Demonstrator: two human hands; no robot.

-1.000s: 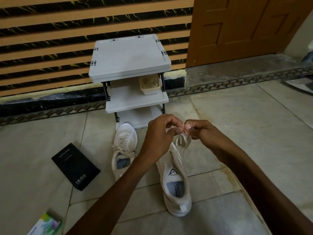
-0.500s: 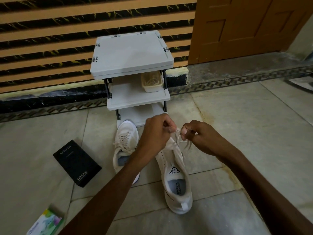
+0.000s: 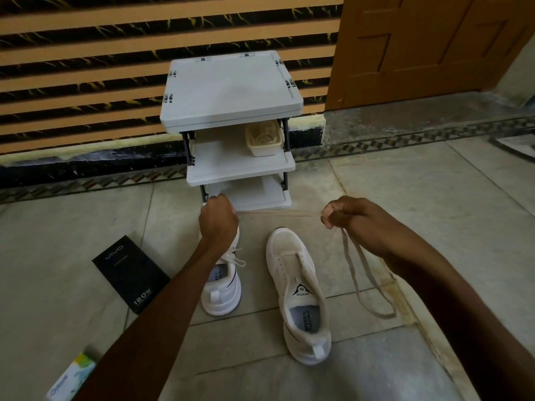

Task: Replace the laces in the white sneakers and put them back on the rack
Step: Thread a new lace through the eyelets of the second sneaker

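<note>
Two white sneakers stand on the tiled floor before a white three-shelf rack [image 3: 231,85]. The right sneaker [image 3: 301,293] has no lace in its eyelets. The left sneaker [image 3: 223,285] is still laced and partly hidden by my left forearm. A pale lace [image 3: 278,213] is stretched taut between my hands above the shoes. My left hand [image 3: 218,219] grips one end. My right hand [image 3: 347,214] pinches the lace farther along, and the rest hangs below it in a long loop [image 3: 364,285] down to the floor.
A cream basket [image 3: 264,138] with pale laces sits on the rack's middle shelf. A black box [image 3: 130,273] lies on the floor at the left, and a small colourful packet [image 3: 72,377] near the bottom left. A striped wall and a wooden door [image 3: 419,44] stand behind.
The lace has come free of the right sneaker. My hands have moved apart from above its toe, drawing the lace taut, and the loose part now dangles from my right hand.
</note>
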